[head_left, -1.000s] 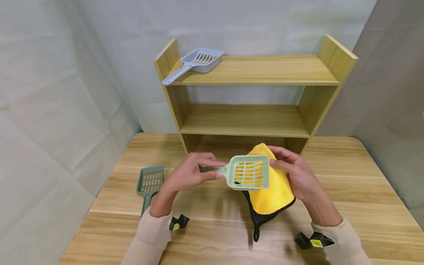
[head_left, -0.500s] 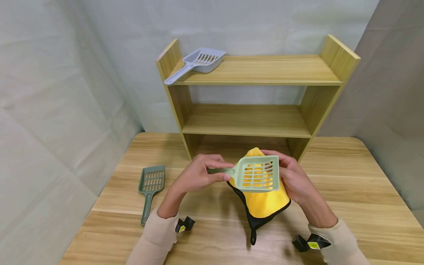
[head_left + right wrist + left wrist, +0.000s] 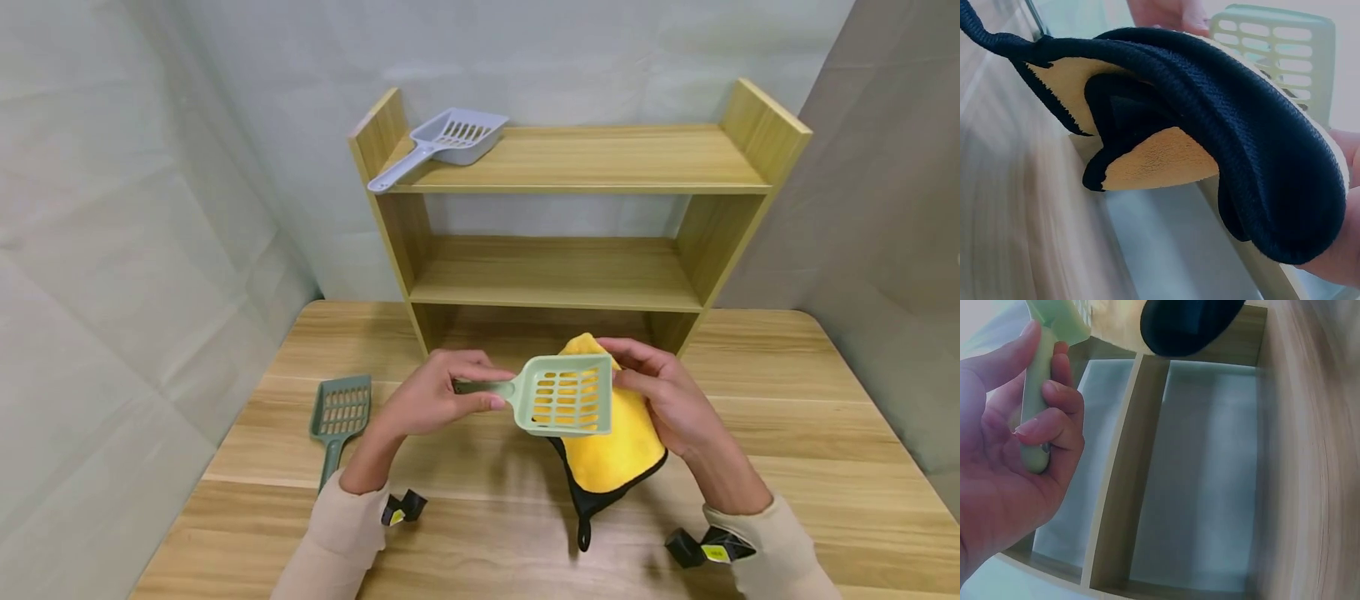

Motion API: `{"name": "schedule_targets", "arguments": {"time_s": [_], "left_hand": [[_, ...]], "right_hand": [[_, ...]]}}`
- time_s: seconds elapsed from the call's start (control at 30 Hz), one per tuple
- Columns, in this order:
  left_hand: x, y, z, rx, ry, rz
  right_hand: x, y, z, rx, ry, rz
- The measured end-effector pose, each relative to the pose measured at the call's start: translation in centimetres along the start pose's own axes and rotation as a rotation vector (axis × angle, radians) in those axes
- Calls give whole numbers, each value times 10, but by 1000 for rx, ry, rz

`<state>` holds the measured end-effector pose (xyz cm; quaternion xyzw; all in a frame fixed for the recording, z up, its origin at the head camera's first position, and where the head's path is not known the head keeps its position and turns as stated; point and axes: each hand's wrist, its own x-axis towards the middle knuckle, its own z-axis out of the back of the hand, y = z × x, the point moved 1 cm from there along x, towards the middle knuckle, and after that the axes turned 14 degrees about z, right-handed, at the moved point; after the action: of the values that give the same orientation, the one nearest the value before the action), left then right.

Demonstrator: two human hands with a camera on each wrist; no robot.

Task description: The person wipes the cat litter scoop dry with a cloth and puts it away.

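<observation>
My left hand (image 3: 438,396) holds a light green litter scoop (image 3: 557,402) by its handle, fingers curled round it in the left wrist view (image 3: 1035,400). The scoop's slotted pan points right, above the table. In my right hand (image 3: 675,408) is a folded yellow cloth (image 3: 618,454) with a black back, black edging and a hanging loop. The cloth lies behind and below the pan, its yellow showing through the slots. My right thumb is at the pan's right edge. Most of my right hand is hidden behind the cloth in the right wrist view (image 3: 1166,156).
A dark green litter scoop (image 3: 343,412) lies on the wooden table (image 3: 810,433) at the left. A grey-blue litter scoop (image 3: 457,137) rests on the left end of the top shelf of a wooden shelf unit (image 3: 555,292). Pale fabric walls (image 3: 172,208) stand around the table.
The light green scoop moved right, then back left. The cloth went left and slightly down, then a little right again. Both hands keep their holds; the other scoops stay put.
</observation>
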<state>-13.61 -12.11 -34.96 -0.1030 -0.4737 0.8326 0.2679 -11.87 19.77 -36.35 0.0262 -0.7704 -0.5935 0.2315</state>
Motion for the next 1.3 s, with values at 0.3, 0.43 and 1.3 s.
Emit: {"name": "schedule_targets", "arguments": {"time_s": [0.3, 0.43, 1.3], "left_hand": [[-4, 5, 7, 25, -8, 38], [-5, 5, 8, 33, -9, 38], [6, -7, -15, -19, -13, -27]], "right_hand": [[-1, 6, 6, 12, -3, -16], [-1, 7, 6, 22, 0, -16], [-1, -3, -3, 44, -6, -9]]}}
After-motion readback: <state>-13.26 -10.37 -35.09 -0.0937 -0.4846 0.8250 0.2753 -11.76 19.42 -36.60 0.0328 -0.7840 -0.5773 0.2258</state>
